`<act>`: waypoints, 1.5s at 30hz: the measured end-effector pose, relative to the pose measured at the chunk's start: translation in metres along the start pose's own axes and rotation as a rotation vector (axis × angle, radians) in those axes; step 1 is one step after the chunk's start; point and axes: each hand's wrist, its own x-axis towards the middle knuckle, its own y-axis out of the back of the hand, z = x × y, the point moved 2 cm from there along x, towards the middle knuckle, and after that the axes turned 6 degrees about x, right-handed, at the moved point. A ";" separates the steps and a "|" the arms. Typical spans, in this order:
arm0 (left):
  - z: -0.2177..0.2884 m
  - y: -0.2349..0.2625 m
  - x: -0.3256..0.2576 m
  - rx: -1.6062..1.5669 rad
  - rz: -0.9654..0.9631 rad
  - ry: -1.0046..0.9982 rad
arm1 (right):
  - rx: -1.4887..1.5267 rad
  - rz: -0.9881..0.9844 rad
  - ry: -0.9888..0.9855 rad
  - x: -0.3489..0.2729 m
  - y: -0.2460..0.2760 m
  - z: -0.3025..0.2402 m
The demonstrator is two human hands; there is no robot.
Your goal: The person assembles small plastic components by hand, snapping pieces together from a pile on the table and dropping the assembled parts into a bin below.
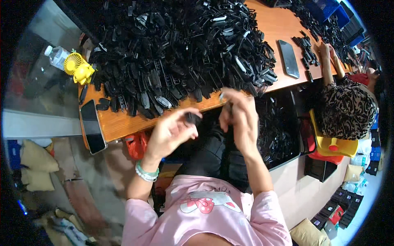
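Observation:
My left hand point(170, 133) is closed on a small black plastic part point(192, 119), pinched between thumb and fingers just off the table's front edge. To its right, my right hand point(242, 125) is raised with its fingers bent inward and blurred. A dark spot shows between those fingers, but what it is I cannot make out. Both hands are apart, above my lap. Beyond them a large heap of black plastic parts point(164, 53), with a few grey and white ones among them, covers much of the wooden table point(135, 123).
At the table's left end are a phone point(92, 127), a yellow fan point(78, 67) and a bottle point(57, 55). Another phone point(288, 58) lies right of the heap. A black bin of parts point(277, 131) stands below the edge. At right, another person's hands point(328, 53) rest near smaller piles.

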 end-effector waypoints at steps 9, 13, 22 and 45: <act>0.004 -0.025 -0.022 0.547 0.050 -0.183 | -0.230 -0.289 -0.093 -0.044 -0.001 0.008; 0.006 -0.025 -0.021 0.754 0.094 -0.420 | -0.492 -0.326 0.104 -0.046 -0.005 0.003; 0.014 -0.037 -0.024 0.761 -0.003 -0.309 | -0.588 -0.324 0.221 -0.065 0.000 0.010; -0.025 -0.050 -0.018 0.430 0.141 0.182 | -0.095 0.034 0.007 -0.071 0.020 0.068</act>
